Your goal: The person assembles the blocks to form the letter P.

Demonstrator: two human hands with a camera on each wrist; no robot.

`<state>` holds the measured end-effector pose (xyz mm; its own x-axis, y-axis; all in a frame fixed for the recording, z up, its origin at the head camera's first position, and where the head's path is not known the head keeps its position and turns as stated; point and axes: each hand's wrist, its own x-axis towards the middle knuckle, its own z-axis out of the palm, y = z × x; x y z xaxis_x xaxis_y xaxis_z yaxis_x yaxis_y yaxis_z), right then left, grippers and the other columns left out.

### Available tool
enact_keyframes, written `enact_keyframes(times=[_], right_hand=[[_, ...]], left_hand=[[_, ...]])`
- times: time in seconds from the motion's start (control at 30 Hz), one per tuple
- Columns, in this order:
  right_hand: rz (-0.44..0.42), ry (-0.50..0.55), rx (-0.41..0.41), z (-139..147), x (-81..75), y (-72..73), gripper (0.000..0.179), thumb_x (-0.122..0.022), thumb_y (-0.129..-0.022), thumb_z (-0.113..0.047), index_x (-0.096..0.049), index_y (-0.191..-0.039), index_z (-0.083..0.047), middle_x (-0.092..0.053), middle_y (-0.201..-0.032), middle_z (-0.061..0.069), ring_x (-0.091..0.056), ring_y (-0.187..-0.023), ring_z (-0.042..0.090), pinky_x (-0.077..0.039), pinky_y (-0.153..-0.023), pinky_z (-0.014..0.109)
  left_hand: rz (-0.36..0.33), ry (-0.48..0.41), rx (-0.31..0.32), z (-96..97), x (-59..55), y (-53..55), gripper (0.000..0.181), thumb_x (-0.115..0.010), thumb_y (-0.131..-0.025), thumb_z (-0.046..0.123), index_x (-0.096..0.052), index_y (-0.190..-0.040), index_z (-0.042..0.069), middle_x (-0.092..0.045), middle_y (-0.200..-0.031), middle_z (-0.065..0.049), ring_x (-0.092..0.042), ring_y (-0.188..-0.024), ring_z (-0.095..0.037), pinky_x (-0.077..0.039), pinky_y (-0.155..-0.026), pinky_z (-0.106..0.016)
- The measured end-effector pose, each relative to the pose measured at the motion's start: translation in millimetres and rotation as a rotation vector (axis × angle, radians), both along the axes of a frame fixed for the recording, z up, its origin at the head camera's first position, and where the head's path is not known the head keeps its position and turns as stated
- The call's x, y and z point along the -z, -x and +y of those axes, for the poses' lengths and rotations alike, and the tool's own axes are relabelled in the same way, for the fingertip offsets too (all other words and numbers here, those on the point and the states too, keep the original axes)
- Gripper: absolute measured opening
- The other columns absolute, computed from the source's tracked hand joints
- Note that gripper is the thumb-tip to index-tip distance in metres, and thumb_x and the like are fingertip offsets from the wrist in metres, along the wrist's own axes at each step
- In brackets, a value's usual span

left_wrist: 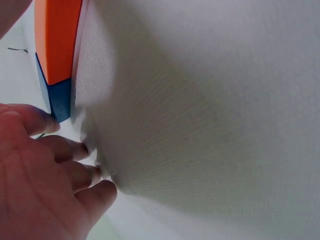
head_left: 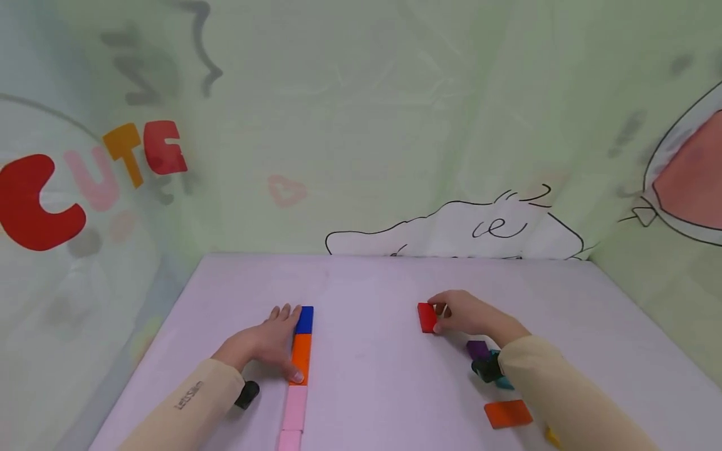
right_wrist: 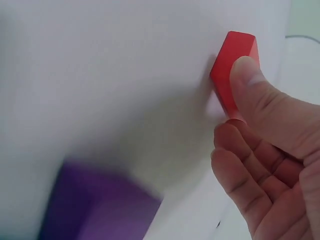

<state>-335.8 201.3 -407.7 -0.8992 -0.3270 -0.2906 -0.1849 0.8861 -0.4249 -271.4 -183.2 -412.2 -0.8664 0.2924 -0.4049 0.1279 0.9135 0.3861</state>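
Note:
My right hand pinches a red block by its right side, thumb at the near end and a finger at the far end. In the right wrist view the thumb lies on the red block's face and the other fingers curl below it. A straight row runs toward me on the left: a blue block, an orange block, then pink blocks. Along the row's left side spreads my left hand, its thumb on the orange block and index fingertip by the blue one.
Near the right forearm lie a purple block, a teal block partly covered by the wrist camera, another orange block and a yellow piece. A printed cloth hangs behind the white tabletop.

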Motion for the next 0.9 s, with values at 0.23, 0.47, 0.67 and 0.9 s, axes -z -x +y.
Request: enact_keyframes(times=[0.23,0.47,0.67,0.9], right_hand=[[0.027,0.019,-0.048,-29,0.9,8.0,0.06,-0.084,-0.083,-0.015,-0.06,-0.136,0.0,-0.067,-0.108,0.009,-0.061,-0.098,0.022,-0.061,-0.082,0.036],[0.069,0.089,-0.085,-64,9.2,12.7,0.057,-0.083,-0.085,-0.018,-0.062,-0.134,0.0,-0.067,-0.105,0.007,-0.06,-0.094,0.02,-0.058,-0.083,0.034],[0.109,0.133,-0.11,-91,14.8,16.3,0.054,-0.082,-0.086,-0.02,-0.064,-0.133,-0.001,-0.067,-0.104,0.007,-0.06,-0.092,0.019,-0.057,-0.084,0.034],[0.15,0.159,-0.132,-126,22.2,25.7,0.052,-0.082,-0.087,-0.023,-0.066,-0.132,-0.004,-0.067,-0.103,0.006,-0.059,-0.091,0.018,-0.056,-0.082,0.032]], left_hand=[[0.001,-0.005,-0.018,3.1,-2.8,-2.6,0.125,-0.093,-0.07,0.039,-0.018,-0.162,0.001,-0.013,-0.17,-0.026,-0.006,-0.157,-0.049,-0.019,-0.124,-0.068],[-0.006,0.005,-0.031,6.0,-2.3,-5.1,0.125,-0.093,-0.07,0.041,-0.019,-0.163,0.003,-0.012,-0.171,-0.024,-0.006,-0.158,-0.048,-0.02,-0.123,-0.068],[-0.009,-0.007,-0.032,12.1,-2.9,-9.4,0.124,-0.092,-0.07,0.041,-0.018,-0.163,0.003,-0.012,-0.171,-0.023,-0.006,-0.158,-0.046,-0.019,-0.125,-0.065],[-0.008,0.013,-0.044,15.0,-4.6,-9.6,0.124,-0.092,-0.07,0.043,-0.019,-0.163,0.005,-0.014,-0.171,-0.021,-0.009,-0.159,-0.044,-0.022,-0.124,-0.064]])
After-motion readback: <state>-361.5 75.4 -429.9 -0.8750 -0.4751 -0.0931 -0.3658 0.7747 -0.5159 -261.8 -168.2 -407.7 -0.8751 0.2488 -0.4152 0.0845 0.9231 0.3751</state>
